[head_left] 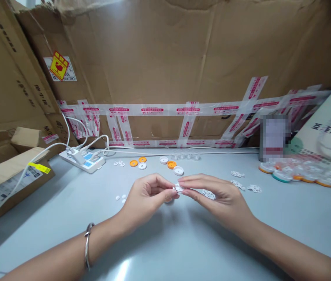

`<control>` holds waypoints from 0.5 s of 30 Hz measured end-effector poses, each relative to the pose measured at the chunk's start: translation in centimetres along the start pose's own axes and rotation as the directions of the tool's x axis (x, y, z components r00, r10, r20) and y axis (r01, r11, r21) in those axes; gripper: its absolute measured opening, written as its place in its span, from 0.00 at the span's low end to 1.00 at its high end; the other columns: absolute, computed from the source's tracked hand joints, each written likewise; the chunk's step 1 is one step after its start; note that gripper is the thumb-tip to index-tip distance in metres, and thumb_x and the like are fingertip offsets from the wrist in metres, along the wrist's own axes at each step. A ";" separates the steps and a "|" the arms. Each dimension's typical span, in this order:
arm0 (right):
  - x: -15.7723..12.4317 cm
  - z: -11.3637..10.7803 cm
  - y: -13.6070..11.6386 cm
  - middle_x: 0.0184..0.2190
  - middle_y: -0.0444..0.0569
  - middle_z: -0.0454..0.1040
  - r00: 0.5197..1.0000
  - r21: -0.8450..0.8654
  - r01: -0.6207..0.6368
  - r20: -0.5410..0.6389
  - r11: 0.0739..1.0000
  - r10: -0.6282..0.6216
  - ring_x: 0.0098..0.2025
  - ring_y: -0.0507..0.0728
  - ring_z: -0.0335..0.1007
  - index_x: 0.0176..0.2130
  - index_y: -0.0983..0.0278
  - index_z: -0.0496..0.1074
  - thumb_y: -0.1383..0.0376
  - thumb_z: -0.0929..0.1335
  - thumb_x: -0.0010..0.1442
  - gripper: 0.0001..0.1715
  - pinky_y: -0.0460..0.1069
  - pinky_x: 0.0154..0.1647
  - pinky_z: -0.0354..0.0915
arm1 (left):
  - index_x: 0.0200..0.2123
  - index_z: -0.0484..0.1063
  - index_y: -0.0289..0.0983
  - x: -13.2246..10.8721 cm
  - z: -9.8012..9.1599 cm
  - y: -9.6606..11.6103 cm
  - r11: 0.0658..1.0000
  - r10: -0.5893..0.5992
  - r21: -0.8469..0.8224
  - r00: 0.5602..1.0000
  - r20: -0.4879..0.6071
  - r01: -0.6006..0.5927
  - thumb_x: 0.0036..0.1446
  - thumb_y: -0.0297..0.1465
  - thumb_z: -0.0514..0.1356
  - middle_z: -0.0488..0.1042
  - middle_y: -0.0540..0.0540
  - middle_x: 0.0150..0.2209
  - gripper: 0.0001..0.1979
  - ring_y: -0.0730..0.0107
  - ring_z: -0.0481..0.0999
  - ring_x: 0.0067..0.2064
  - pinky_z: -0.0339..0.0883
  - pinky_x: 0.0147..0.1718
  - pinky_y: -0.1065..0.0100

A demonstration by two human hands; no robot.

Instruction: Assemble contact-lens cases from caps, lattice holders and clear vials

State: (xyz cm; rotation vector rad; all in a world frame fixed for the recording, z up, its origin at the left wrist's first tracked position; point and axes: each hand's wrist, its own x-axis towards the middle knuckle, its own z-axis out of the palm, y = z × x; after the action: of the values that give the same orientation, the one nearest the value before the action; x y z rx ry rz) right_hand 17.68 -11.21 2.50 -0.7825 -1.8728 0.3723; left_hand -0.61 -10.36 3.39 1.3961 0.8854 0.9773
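My left hand (147, 195) and my right hand (212, 195) meet above the middle of the grey table (165, 242). Both pinch one small white plastic part (178, 188) between thumb and fingertips. A silver bangle sits on my left wrist. Another white part (209, 194) lies just under my right hand's fingers. Round white and orange caps (171, 164) lie scattered behind the hands. Tiny white discs (121, 198) rest left of my left hand.
A white power strip (82, 160) with plugged cables sits at the back left. An open cardboard box (10, 175) stands at the left edge. Several coloured round pieces (296, 173) are piled at the right. A taped cardboard wall (183, 78) closes the back.
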 end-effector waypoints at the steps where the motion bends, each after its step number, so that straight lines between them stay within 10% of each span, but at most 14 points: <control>1: 0.0 0.0 0.1 0.35 0.46 0.78 1.000 0.004 0.022 0.005 1.000 -0.022 0.38 0.52 0.75 0.36 0.60 0.76 0.74 0.69 0.53 0.12 0.46 0.41 0.72 | 0.27 0.70 0.32 0.0 0.0 0.1 1.000 0.002 0.000 1.000 -0.005 -0.002 0.48 0.28 0.63 0.77 0.45 0.27 0.05 0.69 0.77 0.30 0.69 0.32 0.69; 15: 0.0 -0.3 1.0 0.36 0.48 0.78 0.944 -0.180 0.327 0.110 0.928 -0.311 0.39 0.52 0.75 0.46 0.60 0.70 0.75 0.64 0.57 0.18 0.47 0.38 0.72 | 0.26 0.69 0.32 0.1 0.1 0.8 0.995 -0.079 -0.056 0.997 -0.009 0.078 0.47 0.31 0.65 0.78 0.45 0.25 0.08 0.69 0.78 0.29 0.70 0.31 0.68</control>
State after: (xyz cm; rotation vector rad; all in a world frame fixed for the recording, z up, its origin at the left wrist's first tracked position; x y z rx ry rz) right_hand 18.36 -10.50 2.04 -0.5814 -2.0937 0.0117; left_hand -0.52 -10.36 4.18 1.3001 0.9080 0.9443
